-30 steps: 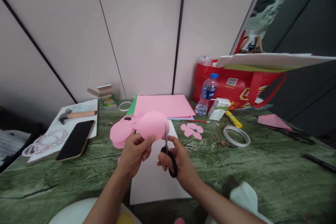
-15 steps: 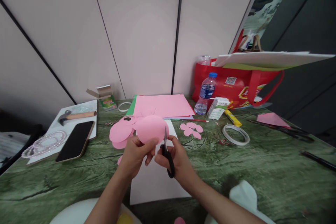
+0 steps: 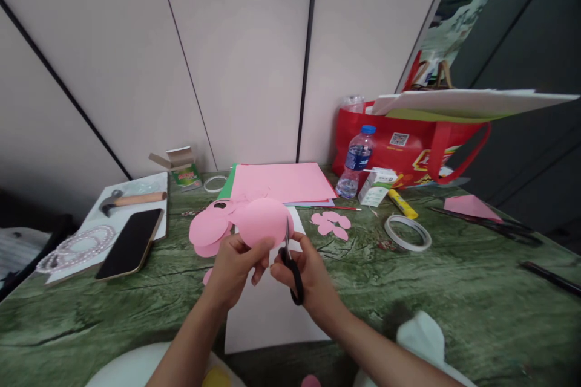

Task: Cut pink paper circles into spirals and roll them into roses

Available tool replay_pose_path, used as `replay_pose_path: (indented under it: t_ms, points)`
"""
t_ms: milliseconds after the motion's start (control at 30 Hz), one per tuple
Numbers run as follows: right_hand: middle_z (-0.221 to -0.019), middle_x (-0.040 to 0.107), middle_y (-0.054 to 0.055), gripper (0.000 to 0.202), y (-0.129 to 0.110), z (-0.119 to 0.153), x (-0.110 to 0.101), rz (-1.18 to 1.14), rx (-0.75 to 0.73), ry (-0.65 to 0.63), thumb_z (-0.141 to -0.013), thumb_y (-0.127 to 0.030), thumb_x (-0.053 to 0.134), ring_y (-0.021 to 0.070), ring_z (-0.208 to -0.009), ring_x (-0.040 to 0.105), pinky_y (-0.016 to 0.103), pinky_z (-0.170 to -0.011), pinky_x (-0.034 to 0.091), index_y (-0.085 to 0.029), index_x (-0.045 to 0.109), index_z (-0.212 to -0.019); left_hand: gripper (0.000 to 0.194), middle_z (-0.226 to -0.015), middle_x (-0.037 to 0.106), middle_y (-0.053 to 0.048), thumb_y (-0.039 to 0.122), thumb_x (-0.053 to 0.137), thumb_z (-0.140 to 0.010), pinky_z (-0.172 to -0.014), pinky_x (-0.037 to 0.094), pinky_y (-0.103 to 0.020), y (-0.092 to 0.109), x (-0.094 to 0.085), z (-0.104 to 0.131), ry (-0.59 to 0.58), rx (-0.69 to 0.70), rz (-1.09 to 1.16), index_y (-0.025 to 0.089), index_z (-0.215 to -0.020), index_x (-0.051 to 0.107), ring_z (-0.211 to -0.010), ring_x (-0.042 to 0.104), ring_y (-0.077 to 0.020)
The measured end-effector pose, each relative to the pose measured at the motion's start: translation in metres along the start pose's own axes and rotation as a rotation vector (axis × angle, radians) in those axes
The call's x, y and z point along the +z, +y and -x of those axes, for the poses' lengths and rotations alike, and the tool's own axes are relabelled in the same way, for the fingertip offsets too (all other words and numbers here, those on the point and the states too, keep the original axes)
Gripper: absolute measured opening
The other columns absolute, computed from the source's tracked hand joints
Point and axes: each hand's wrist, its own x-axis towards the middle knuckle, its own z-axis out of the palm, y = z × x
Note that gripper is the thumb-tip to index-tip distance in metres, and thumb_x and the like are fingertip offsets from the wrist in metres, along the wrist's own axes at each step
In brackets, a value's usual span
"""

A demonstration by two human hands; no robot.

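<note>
My left hand [image 3: 240, 266] pinches a rounded piece of pink paper [image 3: 262, 221] by its lower edge, above the table. In my right hand [image 3: 308, 272] is a pair of black-handled scissors [image 3: 297, 281], with the blades pointing up against the paper's right edge. A white sheet [image 3: 276, 320] lies under both hands. Behind my left hand are several larger pink paper shapes [image 3: 209, 230], partly overlapped by the held piece. Small pink paper petals [image 3: 325, 228] lie on the table to the right of the scissors.
Pink sheets [image 3: 281, 181] are stacked at the back. To the right stand a water bottle [image 3: 356, 163], a small carton [image 3: 377, 187] and a red bag [image 3: 408, 145], with a glue stick [image 3: 403, 204] and tape roll [image 3: 424, 242] nearer. A hammer [image 3: 136, 198] and phone [image 3: 131, 245] lie left.
The held pink paper has turned slightly and its left side has shifted right. The scissors and my right hand have moved a little to the right.
</note>
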Motion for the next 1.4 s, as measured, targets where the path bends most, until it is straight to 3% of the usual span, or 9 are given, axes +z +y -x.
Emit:
replay_pose_path:
  t_ms: [933, 1233, 1400]
  points:
    - [-0.043, 0.049, -0.011, 0.049, 0.002, 0.000, 0.001, 0.153, 0.039, 0.078, -0.063, -0.032, 0.065, 0.0104, -0.040, 0.047, 0.021, -0.041, 0.036, -0.018, 0.042, -0.104, 0.030, -0.040, 0.047, 0.006, 0.030, 0.070, -0.066, -0.031, 0.021, -0.015, 0.003, -0.003, 0.000, 0.041, 0.034, 0.103, 0.013, -0.052, 0.050, -0.029, 0.035, -0.0013]
    - [-0.043, 0.050, -0.011, 0.049, 0.007, -0.001, -0.001, 0.129, 0.011, 0.002, -0.066, -0.034, 0.065, 0.0102, -0.039, 0.047, 0.021, -0.041, 0.037, -0.018, 0.039, -0.104, 0.023, -0.048, 0.055, 0.005, 0.036, 0.063, -0.073, -0.030, 0.029, -0.016, 0.003, -0.003, -0.002, -0.060, -0.001, 0.225, 0.015, -0.067, 0.055, -0.029, 0.042, -0.0048]
    - [-0.050, 0.056, -0.008, 0.051, 0.012, -0.001, -0.002, 0.138, 0.022, -0.049, -0.066, -0.035, 0.067, 0.0097, -0.040, 0.048, 0.021, -0.041, 0.036, -0.018, 0.039, -0.105, 0.028, -0.040, 0.050, 0.005, 0.032, 0.070, -0.065, -0.033, 0.028, -0.017, 0.002, -0.002, -0.001, -0.014, -0.023, 0.174, 0.012, -0.054, 0.055, -0.030, 0.039, -0.0033]
